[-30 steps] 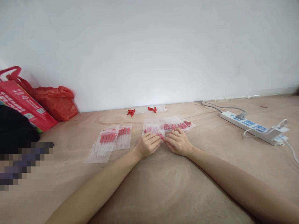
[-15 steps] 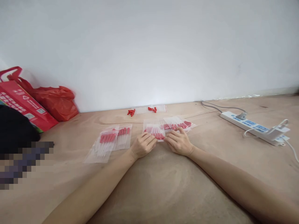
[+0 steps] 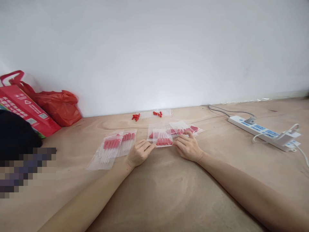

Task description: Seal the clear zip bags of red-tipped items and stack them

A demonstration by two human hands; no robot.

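Head view: both hands rest on the wooden desk (image 3: 169, 193) with one small clear bag (image 3: 163, 139) of red-capped pieces stretched between them. The left hand (image 3: 138, 154) pinches the bag's near left corner with curled fingers; the right hand (image 3: 187, 147) pinches its right edge, fingers bent over the plastic. Both are closed on this bag, which lies flat on the desk just beyond the fingertips.

A second ago the two hands sat nearly knuckle to knuckle over the bag, hiding most of it. Since then the left hand has slid away to its own side and slightly toward the body, and the right has stayed almost where it was, so the bag's full row of red caps now shows between them. By my reading, the fingers have run along the bag's near edge from the middle outward, as one presses a seal closed, and that pass looks about finished.

Beyond the right hand lies a loose pile of similar bags (image 3: 183, 129). Beside the left hand, on its outer side, two filled bags (image 3: 116, 146) overlap. Farther off, by the wall, lie loose red caps (image 3: 135, 116). A power strip (image 3: 263, 132) sits well out past the right hand, and a red plastic bag (image 3: 58, 106) far past the left.
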